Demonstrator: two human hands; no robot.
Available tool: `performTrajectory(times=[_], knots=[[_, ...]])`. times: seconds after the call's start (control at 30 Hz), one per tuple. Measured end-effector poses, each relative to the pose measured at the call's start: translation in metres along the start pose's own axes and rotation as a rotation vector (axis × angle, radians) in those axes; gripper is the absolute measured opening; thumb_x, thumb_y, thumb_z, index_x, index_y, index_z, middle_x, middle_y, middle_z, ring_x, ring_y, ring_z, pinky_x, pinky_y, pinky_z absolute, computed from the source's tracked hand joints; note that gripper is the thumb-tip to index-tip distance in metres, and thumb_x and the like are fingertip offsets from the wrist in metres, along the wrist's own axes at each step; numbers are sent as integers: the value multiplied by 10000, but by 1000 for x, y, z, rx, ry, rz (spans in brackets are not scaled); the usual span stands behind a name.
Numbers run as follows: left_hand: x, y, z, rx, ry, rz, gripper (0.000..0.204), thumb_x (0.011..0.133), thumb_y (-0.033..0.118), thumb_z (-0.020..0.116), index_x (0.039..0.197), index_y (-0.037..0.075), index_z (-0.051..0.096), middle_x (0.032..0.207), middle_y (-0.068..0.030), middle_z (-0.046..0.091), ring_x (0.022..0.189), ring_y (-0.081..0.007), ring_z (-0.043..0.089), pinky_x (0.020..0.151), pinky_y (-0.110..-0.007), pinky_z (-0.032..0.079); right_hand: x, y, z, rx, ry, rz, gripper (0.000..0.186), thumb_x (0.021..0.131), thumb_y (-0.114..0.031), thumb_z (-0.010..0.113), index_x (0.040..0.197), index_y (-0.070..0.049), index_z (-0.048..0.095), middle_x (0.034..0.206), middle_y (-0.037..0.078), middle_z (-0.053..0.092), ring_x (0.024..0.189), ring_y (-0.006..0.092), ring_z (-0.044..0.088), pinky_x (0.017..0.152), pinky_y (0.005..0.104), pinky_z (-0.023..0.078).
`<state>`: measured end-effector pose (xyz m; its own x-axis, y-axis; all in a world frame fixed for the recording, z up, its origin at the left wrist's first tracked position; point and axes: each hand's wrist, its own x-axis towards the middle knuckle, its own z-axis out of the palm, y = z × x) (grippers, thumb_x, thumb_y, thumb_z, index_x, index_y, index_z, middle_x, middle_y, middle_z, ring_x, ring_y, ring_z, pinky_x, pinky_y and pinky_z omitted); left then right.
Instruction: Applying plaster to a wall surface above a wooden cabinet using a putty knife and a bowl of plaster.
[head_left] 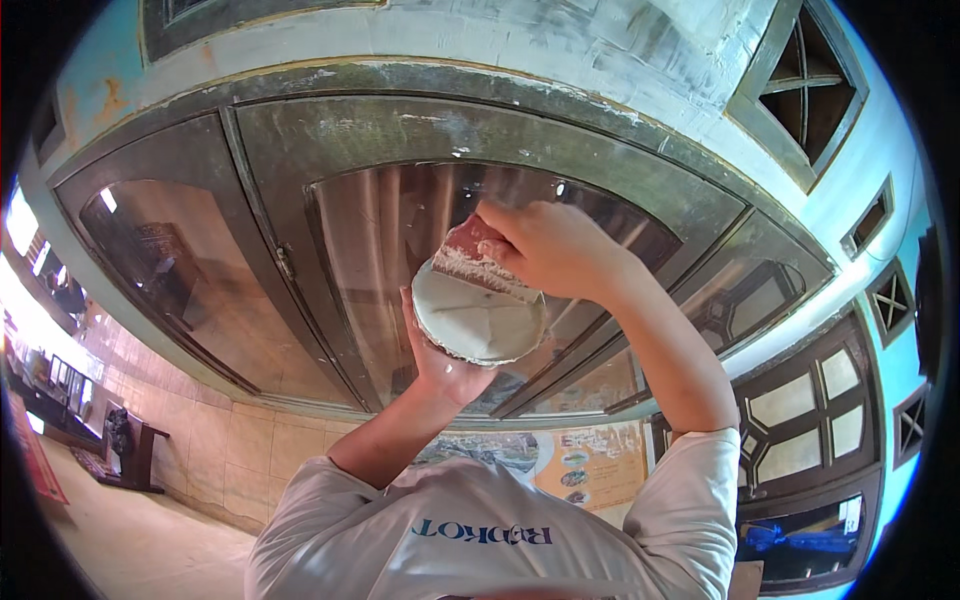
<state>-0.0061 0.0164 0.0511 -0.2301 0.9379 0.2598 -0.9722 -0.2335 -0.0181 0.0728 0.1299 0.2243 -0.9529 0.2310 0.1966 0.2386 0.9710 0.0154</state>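
My right hand (545, 245) grips a red flat scraper (465, 243) with white paste along it, its edge over the round container of white putty (478, 325). My left hand (448, 370) holds that container from below and the left side; some of its fingers are hidden behind it. Both hands are in front of a dark wooden door frame with glass panes (360, 260).
Plastered wall (660, 50) with rough white patches runs above the frame. At right are a vent opening (805, 85) and a panelled dark door (800, 440). A dark ornament on a stand (120, 445) is at lower left. An orange printed sheet (595, 460) lies beyond my body.
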Motion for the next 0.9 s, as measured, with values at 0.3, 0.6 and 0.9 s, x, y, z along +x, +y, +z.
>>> performTrajectory(times=[0.3,0.6,0.9], knots=[[3,0,5,61,-42,12,801,907,739,455,1514,220,404,1546,-58,421,1395,-322,421,1156,-543,337,-9,5,-7,141,-59,-54,329,933,-257,620,1183,-70,515,872,244,672,840,463,643,691,562,480],[6,12,17,23,-73,24,847,895,772,441,1507,188,417,1524,-72,451,1384,-325,436,1165,-547,324,-32,37,6,618,272,-58,303,983,-109,618,1227,5,479,927,71,648,808,141,603,717,304,494],[17,22,25,-9,-90,68,732,924,678,500,1456,176,482,1496,-87,475,1360,-369,446,1146,-618,313,-49,33,56,1327,737,179,263,1031,-110,545,1279,-34,497,1133,8,624,1015,73,573,896,263,466]])
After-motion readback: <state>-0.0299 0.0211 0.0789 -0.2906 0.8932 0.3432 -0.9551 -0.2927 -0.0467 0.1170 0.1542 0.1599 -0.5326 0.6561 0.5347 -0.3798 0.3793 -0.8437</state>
